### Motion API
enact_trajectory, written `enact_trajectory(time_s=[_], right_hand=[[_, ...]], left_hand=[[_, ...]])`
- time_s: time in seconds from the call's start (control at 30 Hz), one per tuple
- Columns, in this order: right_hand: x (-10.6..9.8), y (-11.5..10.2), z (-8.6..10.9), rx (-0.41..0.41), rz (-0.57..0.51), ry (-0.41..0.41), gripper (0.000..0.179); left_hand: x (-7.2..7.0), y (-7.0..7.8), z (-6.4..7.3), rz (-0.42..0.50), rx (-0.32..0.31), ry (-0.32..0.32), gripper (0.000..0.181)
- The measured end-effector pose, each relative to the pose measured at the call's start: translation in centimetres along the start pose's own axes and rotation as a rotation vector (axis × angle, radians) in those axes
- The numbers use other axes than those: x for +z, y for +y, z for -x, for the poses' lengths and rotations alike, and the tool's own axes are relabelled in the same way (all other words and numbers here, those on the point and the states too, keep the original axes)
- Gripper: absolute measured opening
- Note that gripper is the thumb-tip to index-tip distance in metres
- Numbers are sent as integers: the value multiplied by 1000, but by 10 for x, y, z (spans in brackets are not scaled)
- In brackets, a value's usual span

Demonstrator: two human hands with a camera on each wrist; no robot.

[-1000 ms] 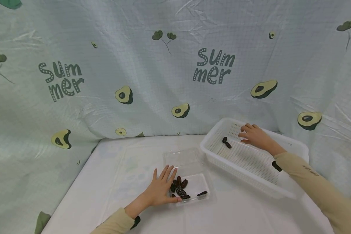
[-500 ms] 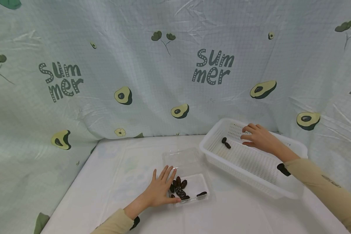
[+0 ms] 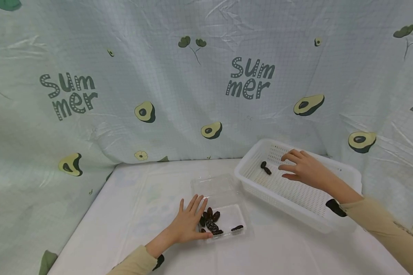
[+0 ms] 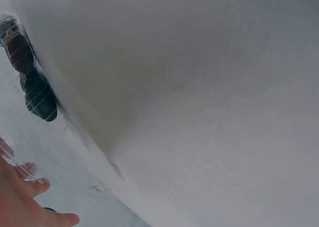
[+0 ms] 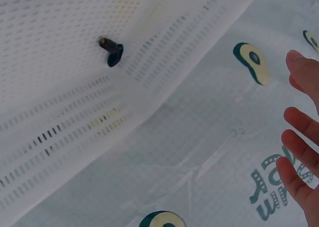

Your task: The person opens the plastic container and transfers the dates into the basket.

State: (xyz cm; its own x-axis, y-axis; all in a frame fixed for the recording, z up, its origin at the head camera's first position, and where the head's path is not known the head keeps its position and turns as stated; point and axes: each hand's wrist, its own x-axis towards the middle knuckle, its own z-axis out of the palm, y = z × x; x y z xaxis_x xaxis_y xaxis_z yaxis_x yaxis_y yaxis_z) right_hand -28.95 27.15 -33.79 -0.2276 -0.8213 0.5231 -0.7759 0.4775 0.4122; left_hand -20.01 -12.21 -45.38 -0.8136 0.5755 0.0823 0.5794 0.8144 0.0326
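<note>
My left hand (image 3: pixel 187 225) lies with fingers spread along the left side of a clear plastic box (image 3: pixel 232 214), its thumb at the front edge. Several dark brown dates (image 3: pixel 211 225) are inside, most of them bunched beside that hand; the left wrist view catches some dates (image 4: pixel 41 97) through the clear wall. Over the white perforated basket (image 3: pixel 275 191) hovers my right hand (image 3: pixel 306 170), fingers loosely bent, nothing visible in its grasp. Two dates (image 3: pixel 266 168) lie together at the basket's left end, just left of those fingers; the right wrist view shows the same pair (image 5: pixel 112 50) in a corner.
Behind the box its clear lid (image 3: pixel 213 186) lies folded back on the white tabletop (image 3: pixel 158 198). The basket stands at the back right, near a hanging cloth (image 3: pixel 179 88) printed with avocados that encloses the back and left side.
My right hand has shifted slightly toward the front right over the basket, its fingers bending a little more. The left hand and the dates stay where they were.
</note>
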Motion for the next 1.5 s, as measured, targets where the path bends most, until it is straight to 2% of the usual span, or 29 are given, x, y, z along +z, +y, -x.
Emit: enact_trajectory(time_s=[0.2,0.4,0.67,0.83,0.93,1.0,1.17,1.5], right_hand=[[-7,-21,-11,-30,24,62,48],[-10,-47,-21,-38,27,74,45],[-4,-78,-33,-56,1,31,43],[4,-93,-40,-87,17,-31,21],[12,-103,-43,-121,26,-68,37],[17,-109,-46,-147,38,-95,42],[33,-121,-53,-235,67,-142,37],[62,-139,-70,-395,110,-187,36]], left_hand=[[1,-1,3,-2,1,-5,101],[1,-2,4,0,14,6,101],[2,-4,8,-7,32,14,101],[2,-5,10,-21,41,21,102],[1,-5,11,-30,46,24,102],[1,-6,12,-27,50,23,102],[1,-7,12,-14,55,17,103],[5,-9,13,-21,51,19,103]])
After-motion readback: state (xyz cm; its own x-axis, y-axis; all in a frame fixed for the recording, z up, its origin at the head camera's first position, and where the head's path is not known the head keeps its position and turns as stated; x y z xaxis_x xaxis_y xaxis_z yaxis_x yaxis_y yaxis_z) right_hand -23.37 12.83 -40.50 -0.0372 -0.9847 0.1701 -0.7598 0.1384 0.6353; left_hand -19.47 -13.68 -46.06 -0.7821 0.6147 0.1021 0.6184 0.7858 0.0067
